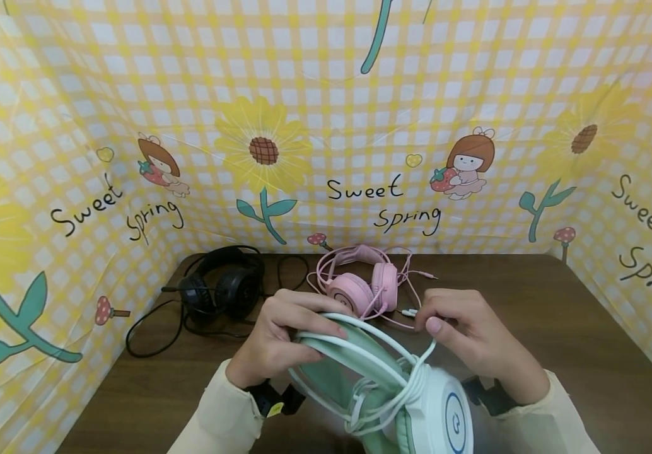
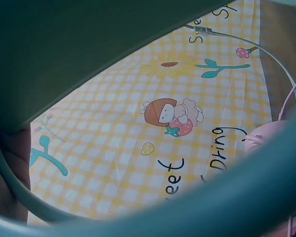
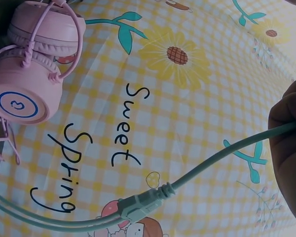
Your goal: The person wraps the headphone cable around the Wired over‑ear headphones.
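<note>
My left hand (image 1: 280, 331) grips the padded headband of the white and mint-green headphones (image 1: 439, 407), which hang tilted above the table's near part. Their cable is looped in a bundle (image 1: 362, 419) beside the ear cup. Between thumb and fingers, my right hand (image 1: 468, 328) pinches part of this cable (image 3: 222, 153) to the right of the headband. A Y-shaped joint (image 3: 140, 203) shows on the cable in the right wrist view, where it parts into two strands. The headband (image 2: 79, 54) fills much of the left wrist view and hides most of the left hand.
Pink headphones (image 1: 351, 291) with a loose cable lie at the back middle of the brown table (image 1: 519, 302). To their left is a black headset (image 1: 235, 290), its cable curling toward the left edge. Yellow checked cloth (image 1: 360, 126) walls in the back and both sides.
</note>
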Available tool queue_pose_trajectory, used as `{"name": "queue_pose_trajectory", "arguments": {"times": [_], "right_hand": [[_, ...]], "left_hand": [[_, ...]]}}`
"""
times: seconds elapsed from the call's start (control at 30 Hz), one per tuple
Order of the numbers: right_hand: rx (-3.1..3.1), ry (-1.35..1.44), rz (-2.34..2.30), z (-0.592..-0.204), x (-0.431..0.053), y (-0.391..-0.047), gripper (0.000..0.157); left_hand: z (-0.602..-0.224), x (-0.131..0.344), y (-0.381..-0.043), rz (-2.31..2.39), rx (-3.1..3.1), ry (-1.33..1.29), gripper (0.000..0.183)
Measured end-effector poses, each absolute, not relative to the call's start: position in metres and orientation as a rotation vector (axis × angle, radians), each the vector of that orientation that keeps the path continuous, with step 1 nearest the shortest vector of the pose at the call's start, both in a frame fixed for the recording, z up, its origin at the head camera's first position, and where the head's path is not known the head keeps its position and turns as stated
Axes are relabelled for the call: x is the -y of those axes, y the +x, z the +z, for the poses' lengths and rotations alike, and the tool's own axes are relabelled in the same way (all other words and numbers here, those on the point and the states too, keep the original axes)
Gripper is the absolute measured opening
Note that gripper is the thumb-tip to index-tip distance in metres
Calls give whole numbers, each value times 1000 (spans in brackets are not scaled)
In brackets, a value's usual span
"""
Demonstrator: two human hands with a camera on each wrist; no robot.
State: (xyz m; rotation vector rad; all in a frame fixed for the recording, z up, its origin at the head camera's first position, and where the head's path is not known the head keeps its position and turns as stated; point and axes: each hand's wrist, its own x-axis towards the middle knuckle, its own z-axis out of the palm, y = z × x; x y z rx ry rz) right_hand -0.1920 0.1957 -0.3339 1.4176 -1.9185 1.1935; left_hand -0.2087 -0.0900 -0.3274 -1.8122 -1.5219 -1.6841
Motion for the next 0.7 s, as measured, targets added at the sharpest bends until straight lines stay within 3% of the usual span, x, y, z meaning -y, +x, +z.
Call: {"name": "queue_pose_trajectory", "arguments": {"times": [0.33, 0.7], "right_hand": [[1920, 1576, 1197, -336, -193, -194, 28], [2082, 1492, 1187, -342, -194, -197, 35]], "left_hand": [[-328, 91, -207, -1744, 1497, -1816, 29], [-328, 94, -209, -1831, 1390, -1789, 33]]}}
